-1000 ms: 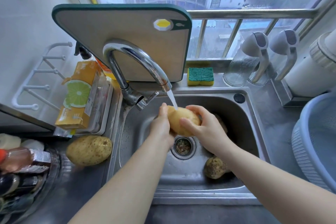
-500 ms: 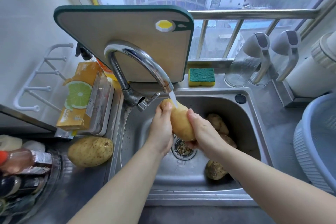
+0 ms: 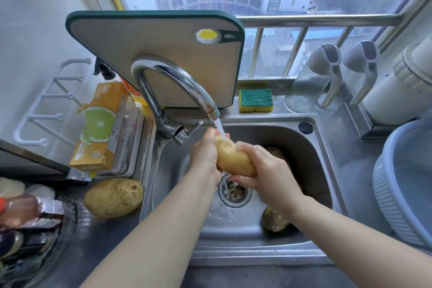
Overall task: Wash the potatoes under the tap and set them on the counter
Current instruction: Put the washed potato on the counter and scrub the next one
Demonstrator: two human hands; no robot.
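Centre frame | potato [image 3: 233,162] was gripped by left hand [image 3: 205,155] and right hand [image 3: 265,169] | best turned so every side was met by water [image 3: 220,127]

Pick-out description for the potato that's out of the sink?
Find the stainless steel sink, then look left onto the grey metal counter. In front of the orange lime-printed box lies a large tan speckled potato. It is the only potato outside the sink, clear of the running water.

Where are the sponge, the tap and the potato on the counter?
sponge [image 3: 256,100]: head view, green top face.
tap [image 3: 182,77]: head view, curved spout.
potato on the counter [image 3: 113,197]: head view, middle of its skin.
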